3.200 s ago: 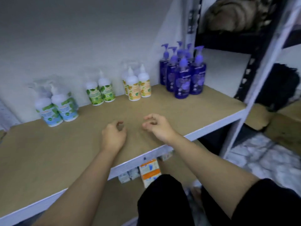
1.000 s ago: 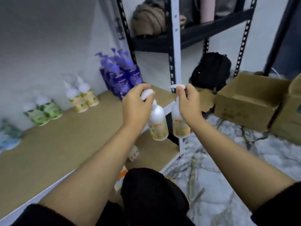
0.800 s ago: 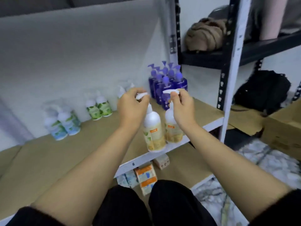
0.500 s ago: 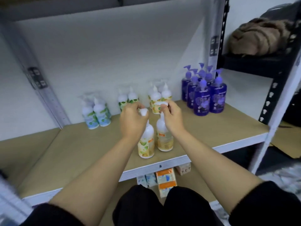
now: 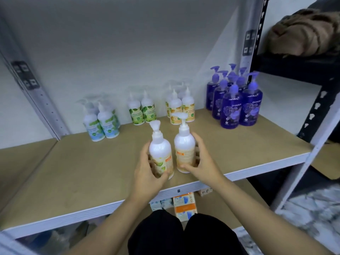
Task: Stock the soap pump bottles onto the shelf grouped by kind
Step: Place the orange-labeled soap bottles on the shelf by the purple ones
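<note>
1. My left hand (image 5: 147, 173) wraps around the lower body of one orange-label pump bottle (image 5: 161, 153), low in the middle of the frame.
2. My right hand (image 5: 201, 162) curls round a second orange-label bottle (image 5: 184, 148), just beside the first.
3. Both bottles stand upright near the front edge of the shelf (image 5: 73, 172).
4. Along the back wall stand blue-label bottles (image 5: 101, 120), green-label bottles (image 5: 142, 111), the orange-label group (image 5: 181, 107) and purple bottles (image 5: 237, 102).

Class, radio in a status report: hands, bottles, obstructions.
Left hand grips one orange-label bottle; right hand grips the other. Both near shelf front. Path unobstructed.
</note>
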